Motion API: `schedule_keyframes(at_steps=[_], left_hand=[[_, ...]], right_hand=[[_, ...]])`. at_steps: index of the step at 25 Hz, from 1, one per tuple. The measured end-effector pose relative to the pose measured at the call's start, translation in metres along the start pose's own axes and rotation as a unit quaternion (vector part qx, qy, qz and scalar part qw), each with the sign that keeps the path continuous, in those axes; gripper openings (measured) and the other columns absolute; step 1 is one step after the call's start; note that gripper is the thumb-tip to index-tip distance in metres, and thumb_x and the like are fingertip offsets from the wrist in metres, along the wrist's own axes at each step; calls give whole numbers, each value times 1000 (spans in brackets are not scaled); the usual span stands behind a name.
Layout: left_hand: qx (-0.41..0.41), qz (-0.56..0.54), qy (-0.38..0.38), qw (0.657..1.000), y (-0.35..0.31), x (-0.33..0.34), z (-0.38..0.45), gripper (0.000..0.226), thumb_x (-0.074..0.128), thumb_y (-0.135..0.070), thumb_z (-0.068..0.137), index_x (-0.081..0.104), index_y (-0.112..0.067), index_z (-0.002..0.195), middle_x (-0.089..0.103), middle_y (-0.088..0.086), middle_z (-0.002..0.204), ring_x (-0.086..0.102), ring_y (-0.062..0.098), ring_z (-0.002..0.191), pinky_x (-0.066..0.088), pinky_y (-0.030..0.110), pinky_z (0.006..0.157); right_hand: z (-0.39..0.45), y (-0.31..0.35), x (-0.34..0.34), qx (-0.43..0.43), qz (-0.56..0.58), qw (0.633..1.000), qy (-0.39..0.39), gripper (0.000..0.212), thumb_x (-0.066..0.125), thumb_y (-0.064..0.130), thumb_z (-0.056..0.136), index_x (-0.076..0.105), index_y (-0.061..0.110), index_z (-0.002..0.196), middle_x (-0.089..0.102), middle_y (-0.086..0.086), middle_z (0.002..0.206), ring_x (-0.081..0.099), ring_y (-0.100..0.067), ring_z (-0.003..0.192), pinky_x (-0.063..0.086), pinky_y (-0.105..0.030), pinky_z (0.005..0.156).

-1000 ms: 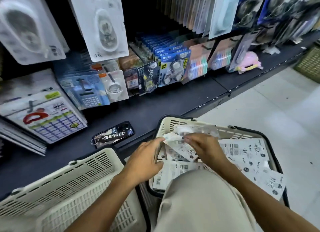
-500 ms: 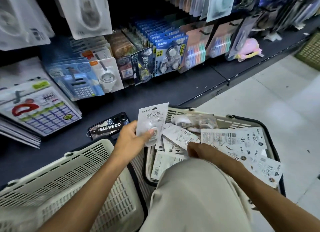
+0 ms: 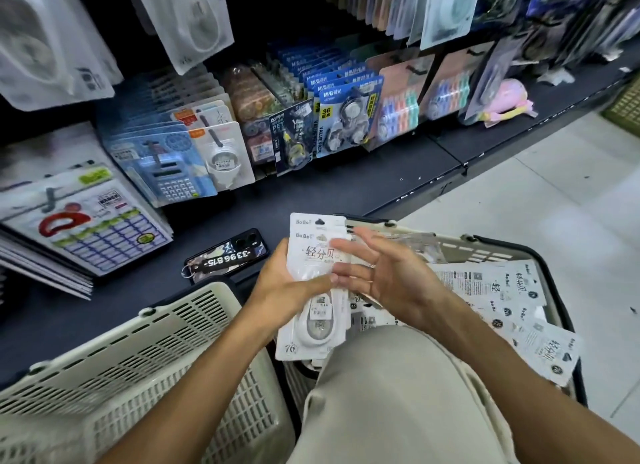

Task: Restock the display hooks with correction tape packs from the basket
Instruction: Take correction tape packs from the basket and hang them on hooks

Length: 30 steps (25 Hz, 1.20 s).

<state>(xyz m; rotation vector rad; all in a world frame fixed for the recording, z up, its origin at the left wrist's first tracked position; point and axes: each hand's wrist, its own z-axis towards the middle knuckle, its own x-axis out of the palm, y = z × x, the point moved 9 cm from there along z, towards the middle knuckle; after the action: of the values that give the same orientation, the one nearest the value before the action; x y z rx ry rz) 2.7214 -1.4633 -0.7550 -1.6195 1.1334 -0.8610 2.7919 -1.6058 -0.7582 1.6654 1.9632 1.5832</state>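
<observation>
The left hand [image 3: 287,287] grips two correction tape packs [image 3: 317,290] upright above the basket [image 3: 485,252]. The right hand [image 3: 384,276], fingers spread straight, touches their right edge.

The correction tape packs [image 3: 317,287] are white printed card under a clear, glossy plastic blister that catches the light. Behind them, the basket [image 3: 485,252] is cream moulded plastic with slotted walls and a dark rim. Left of the packs, a second basket [image 3: 145,353] has the same matt cream plastic. The shelf [image 3: 346,190] beyond looks dark, smooth and matt; the phone [image 3: 227,256] on it shines. The floor [image 3: 554,193] is pale, slightly glossy tile.
</observation>
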Motion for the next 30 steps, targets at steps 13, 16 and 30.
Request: schedule_keyframes(at_steps=[13,16,30], left_hand=[[67,131,-151,978,-22,-51,4,44,87,-22,79,56,-41,104,71,-34,98,69,-5,91,58,37,89],[92,114,-101,984,-35,-37,6,46,90,-25,77,59,-40,108,74,-28,100,70,-4,93,57,25,78],[-6,-7,90,996,-49,-26,-10,67,98,-16,54,72,-35,113,80,7,109,77,28,99,62,41,78]], right_hand=[[-35,67,35,-348,-762,546,-5,11,61,11,97,71,13,92,72,-2,85,57,-24,77,51,-44,72],[-32,94,62,-346,-701,623,19,17,50,21,100,65,14,95,67,1,90,59,-22,80,50,-40,74],[-2,118,125,-280,-675,682,41,11,62,18,97,73,15,97,69,9,83,59,-10,77,45,-30,72]])
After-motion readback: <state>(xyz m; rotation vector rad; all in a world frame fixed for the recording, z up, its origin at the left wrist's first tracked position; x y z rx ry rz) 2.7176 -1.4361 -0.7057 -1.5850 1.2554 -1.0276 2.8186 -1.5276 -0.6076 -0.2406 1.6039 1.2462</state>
